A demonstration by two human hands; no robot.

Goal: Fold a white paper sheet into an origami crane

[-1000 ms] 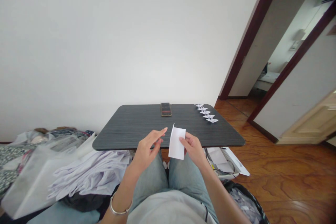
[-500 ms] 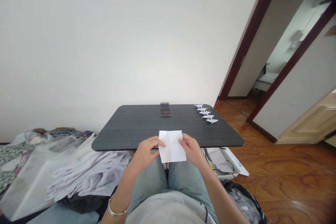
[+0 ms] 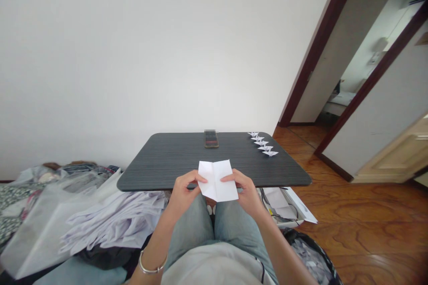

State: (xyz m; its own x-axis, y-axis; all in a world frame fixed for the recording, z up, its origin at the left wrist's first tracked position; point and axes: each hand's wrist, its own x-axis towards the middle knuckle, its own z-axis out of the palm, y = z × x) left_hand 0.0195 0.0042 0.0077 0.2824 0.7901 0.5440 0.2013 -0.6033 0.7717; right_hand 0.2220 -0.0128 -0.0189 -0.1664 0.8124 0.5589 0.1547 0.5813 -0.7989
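Note:
A white sheet of paper (image 3: 218, 189) with a crease down its middle is held up at the table's near edge, over my lap. My left hand (image 3: 186, 189) pinches its left edge, thumb on top. On the opposite edge, my right hand (image 3: 243, 187) grips the sheet, its thumb lying across the face close to the crease. The two halves bend slightly along that fold. Fingers behind the paper are hidden.
Several folded white paper cranes (image 3: 264, 144) stand in a row on the dark table (image 3: 167, 160)'s right side. A phone (image 3: 211, 139) sits at the back. Piled clothes (image 3: 113, 218) lie at left; a box (image 3: 284, 207) and black bag (image 3: 310, 254) stand at right.
The sheet has risen slightly and now bends along its middle crease instead of lying nearly flat. My right thumb has slid inward across it.

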